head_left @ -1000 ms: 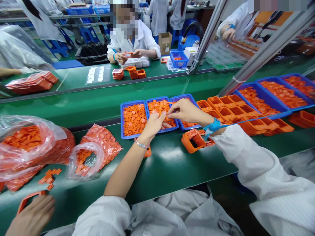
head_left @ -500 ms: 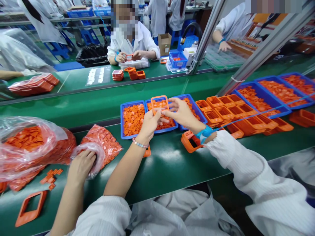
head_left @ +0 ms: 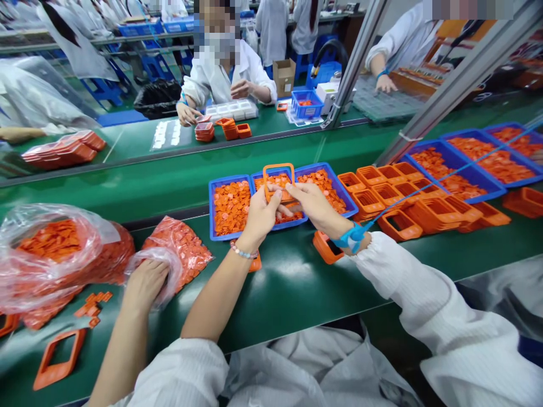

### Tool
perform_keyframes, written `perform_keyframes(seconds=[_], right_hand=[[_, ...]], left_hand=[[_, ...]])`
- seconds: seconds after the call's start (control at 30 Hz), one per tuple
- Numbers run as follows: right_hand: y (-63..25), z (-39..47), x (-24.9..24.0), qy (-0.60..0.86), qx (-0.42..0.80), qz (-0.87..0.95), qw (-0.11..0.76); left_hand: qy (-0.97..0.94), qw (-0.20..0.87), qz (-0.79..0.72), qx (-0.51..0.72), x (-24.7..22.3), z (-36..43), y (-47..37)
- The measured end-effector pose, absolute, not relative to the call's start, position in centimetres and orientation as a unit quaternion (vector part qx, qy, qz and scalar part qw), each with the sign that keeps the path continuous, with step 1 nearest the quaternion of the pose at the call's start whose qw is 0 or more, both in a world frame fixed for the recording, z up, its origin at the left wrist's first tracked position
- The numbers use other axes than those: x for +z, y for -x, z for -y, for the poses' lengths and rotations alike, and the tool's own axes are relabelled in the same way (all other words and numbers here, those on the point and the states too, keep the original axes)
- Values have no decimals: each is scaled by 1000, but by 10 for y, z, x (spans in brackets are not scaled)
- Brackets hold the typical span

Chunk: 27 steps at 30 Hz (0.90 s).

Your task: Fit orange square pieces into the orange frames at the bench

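An orange frame (head_left: 279,166) is held upright between both my hands, in front of the middle blue tray (head_left: 291,224) of small orange pieces. My left hand (head_left: 260,215) grips its lower left part, thumb in front. My right hand (head_left: 313,206) closes on its lower right side, the fingertips partly hidden behind it. A blue tray (head_left: 211,209) of orange pieces is to the left, and another (head_left: 350,210) is to the right. Below my hands, one orange frame (head_left: 326,247) lies by my right wrist and another (head_left: 256,262) is partly covered by my left wrist.
Stacked orange frames (head_left: 388,195) and more blue trays (head_left: 456,164) stand at the right. Another person's hand (head_left: 146,280) reaches into a plastic bag (head_left: 184,249) at the left, beside a larger bag (head_left: 102,254). A metal post (head_left: 354,62) rises beyond the trays.
My right hand has closed in on the frame's lower right side, its fingers no longer spread. Across the line, a person's hand has moved down to a stack of frames.
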State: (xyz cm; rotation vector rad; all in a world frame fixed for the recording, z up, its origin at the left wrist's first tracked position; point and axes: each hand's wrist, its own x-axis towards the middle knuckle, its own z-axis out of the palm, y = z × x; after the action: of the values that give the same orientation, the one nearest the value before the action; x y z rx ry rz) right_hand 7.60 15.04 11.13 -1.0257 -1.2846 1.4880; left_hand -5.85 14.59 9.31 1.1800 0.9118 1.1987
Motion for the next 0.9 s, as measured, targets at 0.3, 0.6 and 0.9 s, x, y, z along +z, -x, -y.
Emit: perform_keyframes(seconds=[0.3, 0.6, 0.9], right_hand=[[-95, -130, 117, 441, 565, 468, 516], [-71, -103, 122, 409, 567, 488, 522], [-37, -111, 149, 332, 559, 499, 573]], left_hand=[[-621, 459, -495, 399, 115, -153, 101], [-645, 91, -758, 29, 97, -179, 152], [-652, 134, -746, -13, 90, -180, 140]])
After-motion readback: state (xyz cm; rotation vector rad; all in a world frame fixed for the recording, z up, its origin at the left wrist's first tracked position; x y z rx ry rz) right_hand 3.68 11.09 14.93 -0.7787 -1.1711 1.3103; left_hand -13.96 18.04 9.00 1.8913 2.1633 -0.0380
